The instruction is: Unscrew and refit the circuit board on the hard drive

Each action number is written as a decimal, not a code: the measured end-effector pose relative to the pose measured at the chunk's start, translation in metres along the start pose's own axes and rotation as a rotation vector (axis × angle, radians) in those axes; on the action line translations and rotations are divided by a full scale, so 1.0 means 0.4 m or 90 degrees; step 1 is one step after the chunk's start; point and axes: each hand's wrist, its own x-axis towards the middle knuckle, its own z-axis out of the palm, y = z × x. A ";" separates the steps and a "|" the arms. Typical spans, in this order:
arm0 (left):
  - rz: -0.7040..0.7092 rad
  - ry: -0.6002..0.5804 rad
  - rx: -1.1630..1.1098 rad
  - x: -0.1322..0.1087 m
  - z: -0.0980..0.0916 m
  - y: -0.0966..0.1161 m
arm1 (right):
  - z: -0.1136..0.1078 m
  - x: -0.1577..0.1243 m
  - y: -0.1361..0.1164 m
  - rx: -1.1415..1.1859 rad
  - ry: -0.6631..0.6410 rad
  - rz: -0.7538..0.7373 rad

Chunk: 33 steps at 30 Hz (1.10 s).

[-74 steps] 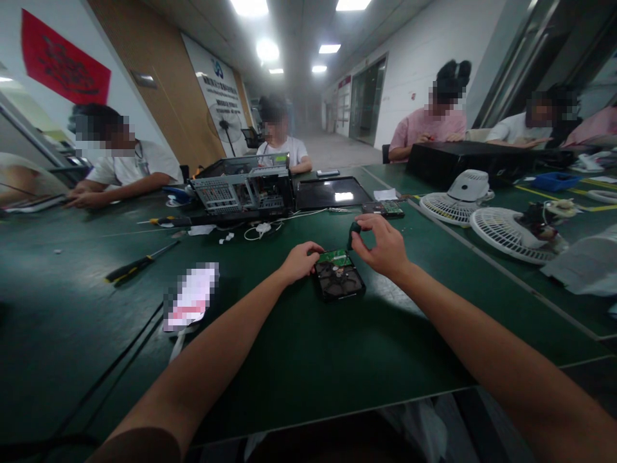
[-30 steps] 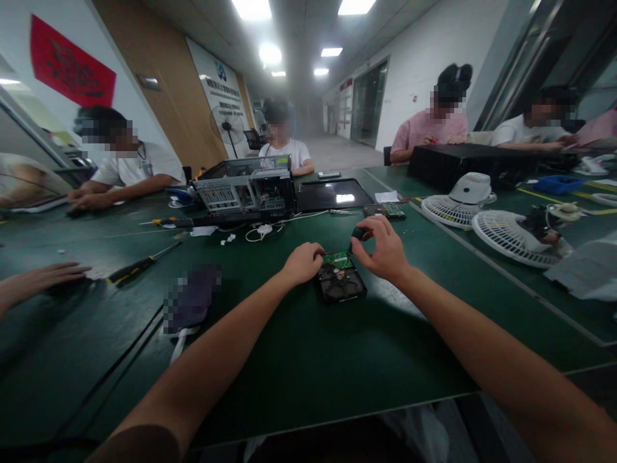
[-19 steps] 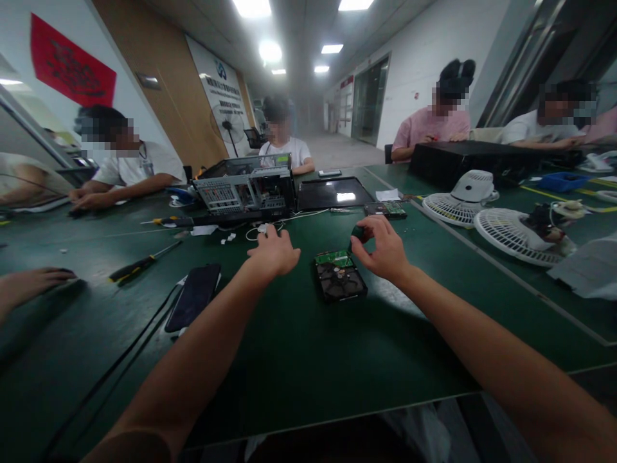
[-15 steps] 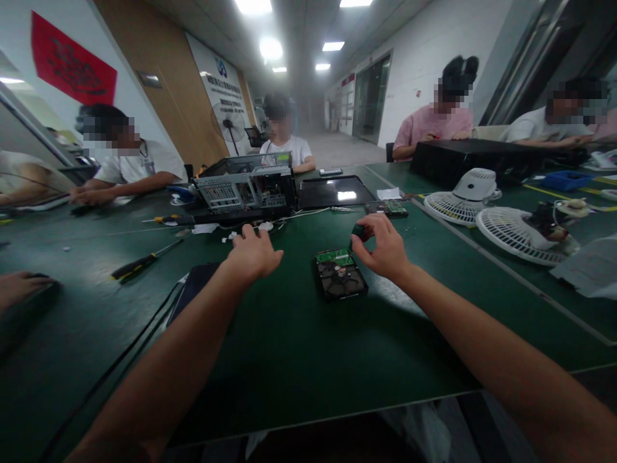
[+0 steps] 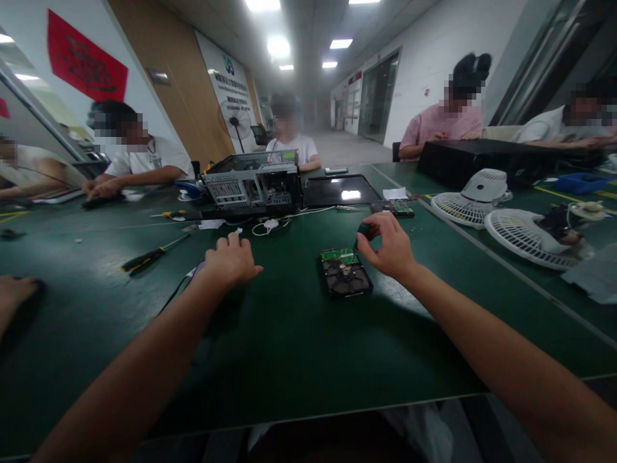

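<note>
My right hand pinches the dark green handle of a small screwdriver between thumb and fingers. Its lower end points down at the upper right corner of a hard drive, which lies flat with its green circuit board and dark underside showing. Whether the tip touches a screw is too small to tell. To the left, my left hand hovers over or rests on the table with its fingers loosely spread, holding nothing I can see. Small white scraps lie just beyond its fingertips.
Farther back stand an opened computer case, a black panel and another hard drive. A yellow-black screwdriver lies left. White fan parts and a black case are right. A neighbour's hand is far left.
My left hand has drawn back and to the left, away from the white scraps and cable. My right hand stays by the hard drive with the screwdriver. The view has shifted slightly.
</note>
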 end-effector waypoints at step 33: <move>0.395 0.233 -0.524 0.124 0.029 0.362 | -0.019 0.004 -0.001 0.000 -0.018 0.011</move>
